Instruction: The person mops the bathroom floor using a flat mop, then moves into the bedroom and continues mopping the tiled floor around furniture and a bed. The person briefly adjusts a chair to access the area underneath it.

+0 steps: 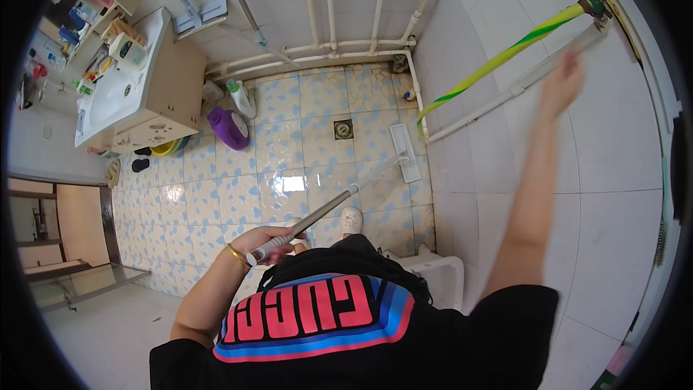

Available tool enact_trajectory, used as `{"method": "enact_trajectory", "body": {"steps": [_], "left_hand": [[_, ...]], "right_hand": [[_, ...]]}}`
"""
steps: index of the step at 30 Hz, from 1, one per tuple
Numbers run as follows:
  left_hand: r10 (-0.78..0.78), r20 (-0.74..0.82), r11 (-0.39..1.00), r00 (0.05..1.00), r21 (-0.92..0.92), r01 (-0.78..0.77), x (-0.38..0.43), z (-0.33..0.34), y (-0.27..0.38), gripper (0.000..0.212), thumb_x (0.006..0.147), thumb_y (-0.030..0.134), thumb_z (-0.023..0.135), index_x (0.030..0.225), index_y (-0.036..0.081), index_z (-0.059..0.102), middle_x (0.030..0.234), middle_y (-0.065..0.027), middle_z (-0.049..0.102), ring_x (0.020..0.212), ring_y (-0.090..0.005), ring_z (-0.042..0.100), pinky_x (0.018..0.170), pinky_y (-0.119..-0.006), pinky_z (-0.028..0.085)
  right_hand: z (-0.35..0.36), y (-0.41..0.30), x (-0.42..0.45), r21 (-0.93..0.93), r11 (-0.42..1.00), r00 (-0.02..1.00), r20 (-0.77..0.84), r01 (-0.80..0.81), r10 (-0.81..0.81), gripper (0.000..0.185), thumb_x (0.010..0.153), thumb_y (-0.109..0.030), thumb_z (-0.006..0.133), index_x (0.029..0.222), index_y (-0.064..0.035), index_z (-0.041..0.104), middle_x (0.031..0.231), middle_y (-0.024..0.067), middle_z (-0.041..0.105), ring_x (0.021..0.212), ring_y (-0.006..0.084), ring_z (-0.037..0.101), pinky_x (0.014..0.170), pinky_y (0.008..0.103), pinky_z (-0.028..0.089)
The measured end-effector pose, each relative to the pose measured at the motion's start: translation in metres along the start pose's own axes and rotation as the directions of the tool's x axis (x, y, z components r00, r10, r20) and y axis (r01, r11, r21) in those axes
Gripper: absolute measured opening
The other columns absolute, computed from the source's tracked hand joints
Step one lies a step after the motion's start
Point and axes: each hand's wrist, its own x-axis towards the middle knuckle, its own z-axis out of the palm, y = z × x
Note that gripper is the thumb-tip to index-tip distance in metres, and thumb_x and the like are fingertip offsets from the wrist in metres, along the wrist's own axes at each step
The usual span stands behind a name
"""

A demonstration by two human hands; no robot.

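Observation:
My left hand is closed around the ribbed grip of a pole-handled floor tool. Its shaft slants away over the wet tiles to a flat white head resting on the floor near the right wall. Out to the right, my raised right hand is blurred, in front of a white wall pipe. Above it is a wall tap, to which a yellow and green hose is attached. Whether the fingers of that hand grip anything is not clear.
A floor drain lies ahead. By the washbasin cabinet stand a purple bottle and a white bottle. White pipes run along the far wall; a flat mop leans there. A white ceramic fixture is close on my right.

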Motion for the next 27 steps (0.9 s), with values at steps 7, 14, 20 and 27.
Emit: {"method": "enact_trajectory", "body": {"steps": [7,14,20,27], "left_hand": [[-0.104,-0.089,0.947,0.991,0.295,0.126,0.018,0.038,0.009,0.025,0.077,0.005,0.046,0.099,-0.001,0.037,0.055,-0.0016,0.037,0.042,-0.0038,0.035,0.033,-0.016,0.028],[-0.006,-0.34,0.686,0.94,0.683,0.251,-0.078,0.041,0.016,0.049,0.072,0.004,0.05,0.115,-0.003,0.028,0.049,-0.0004,0.039,0.038,-0.0072,0.038,0.034,-0.022,0.032],[0.07,-0.299,0.744,0.952,0.651,0.15,-0.062,-0.044,-0.013,0.053,0.073,0.005,0.05,0.119,0.0,0.024,0.049,0.0014,0.039,0.037,-0.007,0.039,0.033,-0.02,0.033],[0.2,-0.247,0.682,0.948,0.73,0.046,-0.001,-0.141,-0.071,0.061,0.07,0.004,0.05,0.124,0.002,0.021,0.056,-0.0009,0.045,0.038,-0.0081,0.042,0.034,-0.021,0.038]], "right_hand": [[0.0,0.024,-0.45,-0.317,-0.806,-0.848,0.369,-0.5,0.381,0.046,0.074,-0.041,0.052,0.097,-0.004,0.039,0.078,0.0166,0.041,0.063,0.0275,0.046,0.059,0.0403,0.046],[0.051,-0.089,-0.485,0.079,-0.842,-0.679,0.552,-0.534,0.483,0.023,0.079,-0.016,0.051,0.089,-0.0011,0.037,0.072,0.0109,0.041,0.058,0.0201,0.046,0.056,0.0353,0.048],[0.064,-0.106,-0.518,-0.148,-0.74,-0.684,0.53,-0.657,0.501,0.024,0.081,-0.018,0.046,0.097,-0.0033,0.035,0.081,0.0135,0.041,0.063,0.0233,0.048,0.059,0.0378,0.048],[0.07,-0.06,-0.619,-0.464,-0.605,-0.762,0.357,-0.647,0.54,0.029,0.08,-0.019,0.05,0.1,-0.0031,0.037,0.083,0.016,0.043,0.07,0.0274,0.048,0.063,0.0421,0.044]]}}
